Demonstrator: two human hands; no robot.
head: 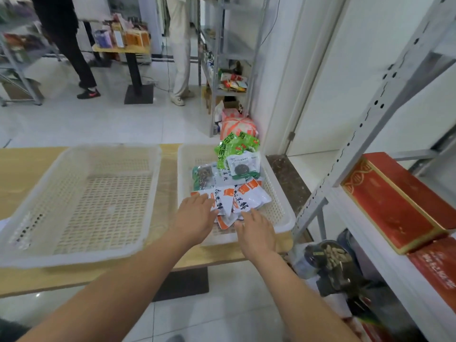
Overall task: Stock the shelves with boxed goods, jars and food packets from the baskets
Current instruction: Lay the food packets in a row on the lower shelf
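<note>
Two white plastic baskets stand on a wooden table. The left basket (81,201) holds nothing. The right basket (281,211) holds food packets: white and orange packets (249,198) at the front, green packets (237,146) at the back, grey-white ones between. My left hand (195,215) lies with straight fingers on the left edge of the white and orange packets. My right hand (256,230) touches their near edge, fingers relaxed. The grey metal shelf (370,119) on the right carries red boxes (394,201).
The wooden table (24,164) runs to the left. A lower shelf level on the right holds dark nut packets (333,260). Two people stand at the back near a small table with boxes (123,38). Another stocked shelf (229,82) stands behind the baskets.
</note>
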